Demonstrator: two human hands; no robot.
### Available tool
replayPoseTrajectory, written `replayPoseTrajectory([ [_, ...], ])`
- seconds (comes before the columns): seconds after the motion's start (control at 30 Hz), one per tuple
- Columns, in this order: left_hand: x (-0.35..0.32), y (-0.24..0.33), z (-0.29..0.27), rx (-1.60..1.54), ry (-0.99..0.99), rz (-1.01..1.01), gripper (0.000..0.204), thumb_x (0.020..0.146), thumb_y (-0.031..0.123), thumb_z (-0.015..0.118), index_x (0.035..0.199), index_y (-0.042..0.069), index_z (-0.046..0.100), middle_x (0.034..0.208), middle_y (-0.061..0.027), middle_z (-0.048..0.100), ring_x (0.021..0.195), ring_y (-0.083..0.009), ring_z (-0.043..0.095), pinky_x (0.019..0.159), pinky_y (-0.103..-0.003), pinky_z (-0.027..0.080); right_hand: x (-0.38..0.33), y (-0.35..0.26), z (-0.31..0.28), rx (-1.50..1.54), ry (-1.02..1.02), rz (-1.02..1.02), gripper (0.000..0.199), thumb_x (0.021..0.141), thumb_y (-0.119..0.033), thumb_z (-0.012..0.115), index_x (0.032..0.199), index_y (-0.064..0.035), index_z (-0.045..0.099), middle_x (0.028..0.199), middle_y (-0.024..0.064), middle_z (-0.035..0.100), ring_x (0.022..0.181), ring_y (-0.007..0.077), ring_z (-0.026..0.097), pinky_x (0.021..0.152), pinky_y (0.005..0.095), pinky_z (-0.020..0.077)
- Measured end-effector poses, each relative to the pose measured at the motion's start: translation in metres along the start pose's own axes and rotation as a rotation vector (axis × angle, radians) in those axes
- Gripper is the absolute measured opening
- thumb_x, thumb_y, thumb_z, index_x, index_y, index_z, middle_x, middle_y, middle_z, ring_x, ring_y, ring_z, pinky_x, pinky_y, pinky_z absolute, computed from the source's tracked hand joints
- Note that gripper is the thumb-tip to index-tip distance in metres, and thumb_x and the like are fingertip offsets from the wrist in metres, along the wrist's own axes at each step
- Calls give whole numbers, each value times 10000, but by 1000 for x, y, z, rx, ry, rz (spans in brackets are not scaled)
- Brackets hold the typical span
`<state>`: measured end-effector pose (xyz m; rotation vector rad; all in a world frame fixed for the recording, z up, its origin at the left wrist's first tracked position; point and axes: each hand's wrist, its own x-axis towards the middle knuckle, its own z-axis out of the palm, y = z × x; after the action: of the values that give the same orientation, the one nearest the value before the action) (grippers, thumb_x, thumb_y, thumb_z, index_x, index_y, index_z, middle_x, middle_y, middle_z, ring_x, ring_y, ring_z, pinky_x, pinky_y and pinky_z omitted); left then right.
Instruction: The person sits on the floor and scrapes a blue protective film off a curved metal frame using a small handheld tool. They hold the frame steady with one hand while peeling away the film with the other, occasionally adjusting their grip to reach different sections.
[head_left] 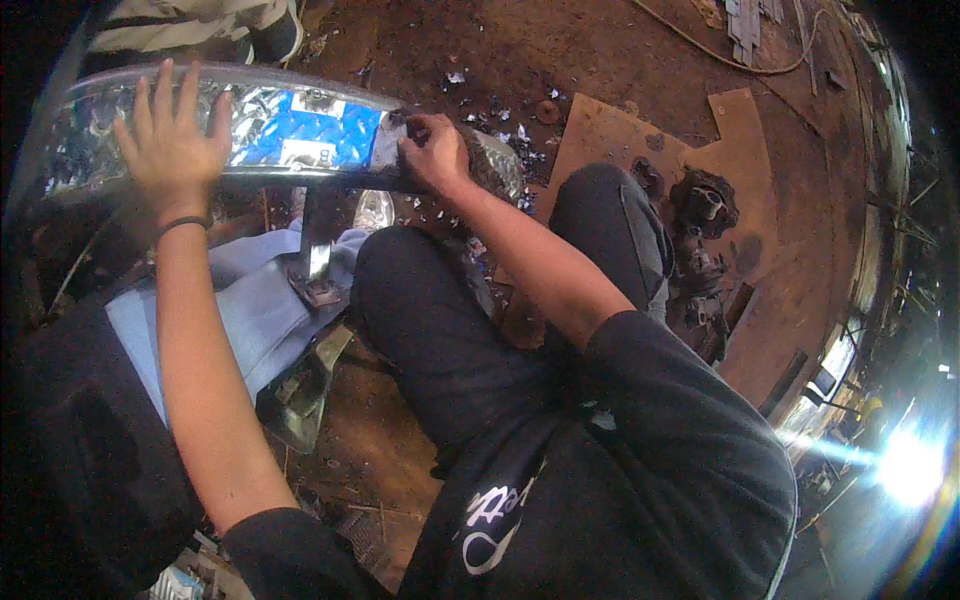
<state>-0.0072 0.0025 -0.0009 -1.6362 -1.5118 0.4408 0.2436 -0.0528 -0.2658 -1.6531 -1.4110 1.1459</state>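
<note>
A long, curved, shiny metal piece like a vehicle bumper [250,130] lies across in front of me. A bright blue patch with white areas [345,135] covers part of it. My left hand [180,145] rests on its left part, palm down with the fingers spread. Toward the right end, my right hand [437,150] is closed, fingers curled at the edge of a dull grey patch [388,142]. Whatever sits between those fingers is too small or hidden to make out. Dark, rough material [490,160] shows just beyond this hand.
Below the metal piece stand a dark upright post [317,225] and a pale blue cloth [240,310]. Small shiny scraps litter the brown ground. To the right lie a flat brown sheet [755,200], dark lumpy parts [705,205] and a hose [745,67]. Bright light [910,465] glares at far right.
</note>
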Motion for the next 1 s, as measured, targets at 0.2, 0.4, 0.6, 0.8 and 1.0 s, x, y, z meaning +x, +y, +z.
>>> replayPoseTrajectory([
  [0.2,2,2,-1,30,-39,-10,538,968,566,560,1438,310,610,1564,26,518,1455,-261,444,1180,-607,275,-3,-1,-1,-16,-26,17,408,842,-267,761,1210,-94,722,1275,145,653,1149,373,654,964,457,534],
  [0.4,-4,-1,0,6,-49,-11,542,971,570,554,1438,302,612,1579,25,499,1472,-257,422,1183,-615,268,-14,-15,-7,-10,-58,-5,367,854,-284,755,1136,-49,743,1203,151,692,1096,360,680,932,455,545],
  [0.6,2,1,-3,0,-48,-9,545,972,572,552,1440,299,610,1583,21,494,1482,-251,411,1193,-607,261,8,13,0,-16,146,-60,344,825,-264,790,1092,-49,768,1090,186,717,1010,379,696,899,455,551],
  [0.8,1,2,-11,51,-186,-28,587,990,588,527,1512,319,525,1640,19,409,1527,-264,338,1235,-611,193,16,9,-14,7,58,-133,265,825,-206,805,1013,-21,787,1093,196,723,1026,383,700,907,449,553],
  [1.0,4,3,-9,36,-164,-34,586,985,583,538,1510,323,527,1636,24,415,1524,-263,344,1229,-614,209,29,16,-22,2,-11,-185,245,839,-187,802,1029,-33,793,1104,196,723,1029,389,698,908,433,558],
])
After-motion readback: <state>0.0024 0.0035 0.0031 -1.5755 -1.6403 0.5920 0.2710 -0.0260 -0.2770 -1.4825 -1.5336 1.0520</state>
